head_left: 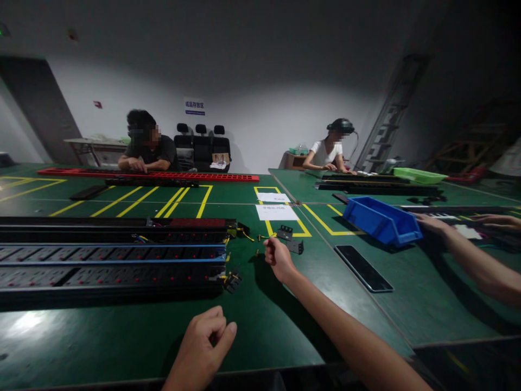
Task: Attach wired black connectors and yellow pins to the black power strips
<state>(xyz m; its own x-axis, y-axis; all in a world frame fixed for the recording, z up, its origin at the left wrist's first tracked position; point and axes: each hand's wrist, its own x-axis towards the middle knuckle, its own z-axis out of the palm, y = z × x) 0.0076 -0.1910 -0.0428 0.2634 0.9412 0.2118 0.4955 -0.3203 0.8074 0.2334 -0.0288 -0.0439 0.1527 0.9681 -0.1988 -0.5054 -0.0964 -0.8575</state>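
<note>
The right hand [279, 258] is stretched far out over the table [122, 336], its fingers curled together into a loose fist; whether anything small sits inside it I cannot tell. Just beyond it lie two small black brackets [290, 239], close to the knuckles but apart from them, with a few yellow-tipped bits [260, 238] to their left. The left hand [203, 347] rests at the near edge of the table, fingers folded in against the thumb, holding nothing that shows.

Left of both hands lie long black power strips [109, 255] side by side, their right ends near the right hand, with a loose black clip [233, 281] at the nearest end. Right of the right arm lies a flat dark phone [363, 267], and beyond it a blue bin [380, 220]. A neighbour's hand [427, 222] touches that bin from the right. Far across the table, white papers [277, 212] lie on yellow floor-style markings, a long red strip [150, 175] runs along the far left, and two other people sit working.
</note>
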